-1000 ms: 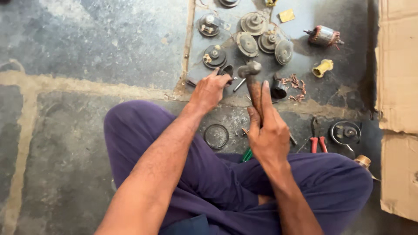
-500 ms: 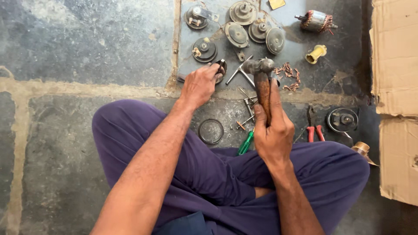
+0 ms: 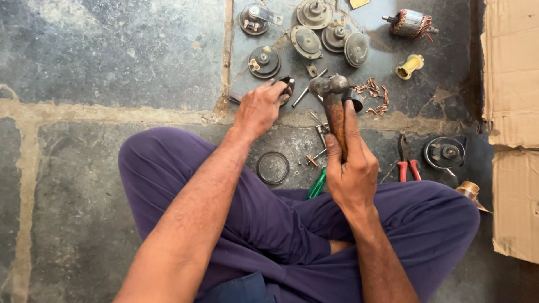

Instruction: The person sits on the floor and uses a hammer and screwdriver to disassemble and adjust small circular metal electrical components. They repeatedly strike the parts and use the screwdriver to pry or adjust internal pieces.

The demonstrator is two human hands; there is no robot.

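A hammer (image 3: pixel 334 106), rusty brown along the handle with a dull grey steel head, is gripped upright in the right hand (image 3: pixel 351 168), fingers wrapped tight. A small dark round part (image 3: pixel 287 87) is pinned against the stone floor (image 3: pixel 112 62) by the left hand (image 3: pixel 259 108), fingers curled over it, just beside the hammer head.

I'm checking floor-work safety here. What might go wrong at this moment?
The hammer in the right hand hangs close to the left hand, whose fingers pinch a small dark part; a blow might hit them. Copper wire scraps lying beside could scatter.
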